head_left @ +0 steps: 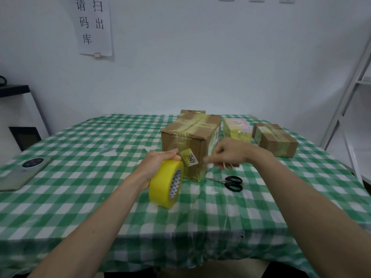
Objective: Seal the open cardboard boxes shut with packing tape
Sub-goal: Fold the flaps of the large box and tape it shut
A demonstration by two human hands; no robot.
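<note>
Head view: left hand (158, 164) grips tape roll (166, 183) at 6 o'clock of big box (190, 145)
Right hand (230, 152): fingers curled, apparently pinching the clear tape end
Risk: stretched strip could twist, stick to itself

I read this as a small stockroom or parcel-packing room rather than a home. A paper notice (94, 27) hangs on the plain white wall, and its printed Chinese characters ask people to scan a code when goods leave the warehouse. At the table's (84, 177) far right corner sit several taped cardboard boxes (190, 141), one carrying a yellow number label (189, 157) (it reads 2097). A flat weighing scale (22, 173) lies at the table's left edge, the sort used for parcels. A white metal shelving frame (347, 93) stands beyond the right edge. The green checked tablecloth looks makeshift, not like shop furniture.
</note>
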